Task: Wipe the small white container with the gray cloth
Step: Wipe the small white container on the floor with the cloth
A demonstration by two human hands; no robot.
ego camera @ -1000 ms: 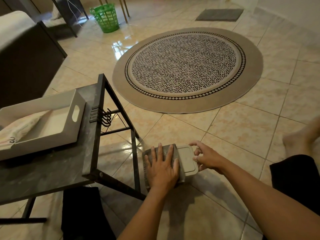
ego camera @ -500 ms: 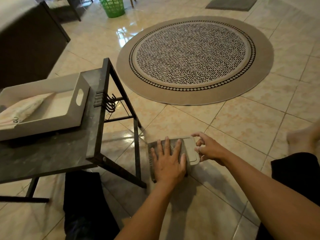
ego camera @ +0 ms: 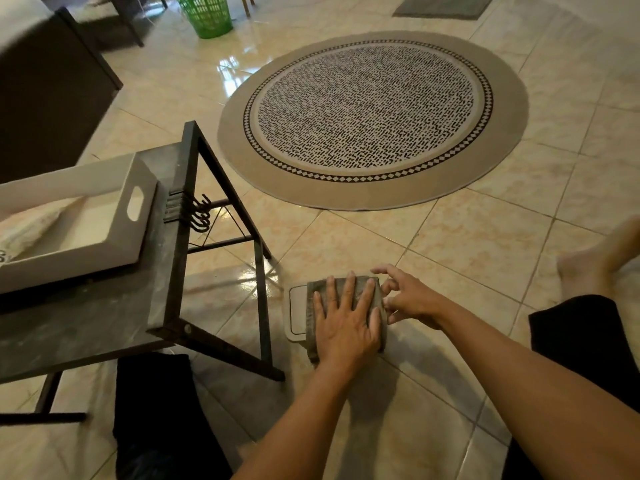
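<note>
head | tiled floor, round rug | left hand flat on gray cloth | right hand fingers spread, steadying container

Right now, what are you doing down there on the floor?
I'm wiping a small white container that sits on the tiled floor. My left hand lies flat on a gray cloth spread over the container's top, and my right hand steadies its right end. Only the container's left end shows past the cloth. A black side table stands just beside it.

A home's living room: glossy tiled floor, round patterned rug, green laundry basket
</note>
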